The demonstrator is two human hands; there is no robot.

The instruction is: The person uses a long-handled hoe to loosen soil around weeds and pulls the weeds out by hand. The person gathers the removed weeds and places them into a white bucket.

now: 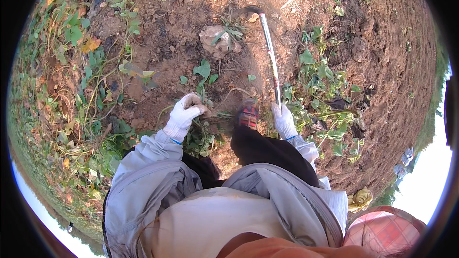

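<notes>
My left hand (pixel 183 116), in a white knit glove with soil-stained fingertips, has its fingers curled around a green vine (pixel 202 87). Leaves stick up above the fingers, and more vine hangs below by my legs. My right hand (pixel 283 120), gloved the same way, grips the lower end of a long pale handle. That handle belongs to a sickle (pixel 269 46), which points away from me. Its dark curved blade (pixel 251 9) lies close to the soil, beside some cut grass. My shoe (pixel 248 114), with a red and dark pattern, stands between the hands.
A pale stone (pixel 215 39) sits ahead, with grass blades on it. Dense leafy vines (pixel 89 71) cover the left side. More vines (pixel 328 114) grow on the right, beside tilled brown soil (pixel 391 79). A pink checked fabric item (pixel 383 227) shows at the lower right.
</notes>
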